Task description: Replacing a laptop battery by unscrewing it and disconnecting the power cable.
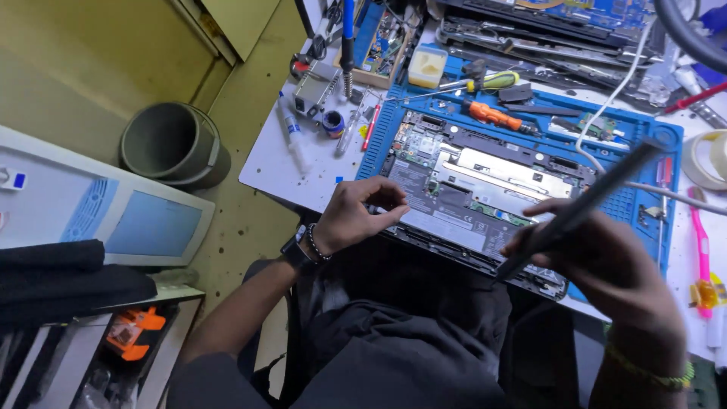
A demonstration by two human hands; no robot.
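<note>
Presently, the scene is set out as follows.
Left hand: the left hand [352, 216] is held over the near left corner of the opened laptop; its fingers [390, 198] are curled inward with the tips pinched together, and whether something small is gripped between them cannot be told.
Right hand: the right hand [606, 261] is closed around a long dark pen-shaped tool [579, 208], which is slanted with its tip lowered to the near edge of the laptop.
Laptop: an opened dark laptop with exposed circuit boards and a silver metal plate [485, 185] is laid on a blue ridged work mat [644, 204], its near edge toward the person.
Mat: the mat is spread on a white table [276, 163].
Nearby tools: an orange-handled screwdriver [492, 115] is laid on the mat beyond the laptop; a pink brush [700, 242] is seen at the right.
Floor: a grey round bin [174, 144] is stood left of the table.
</note>
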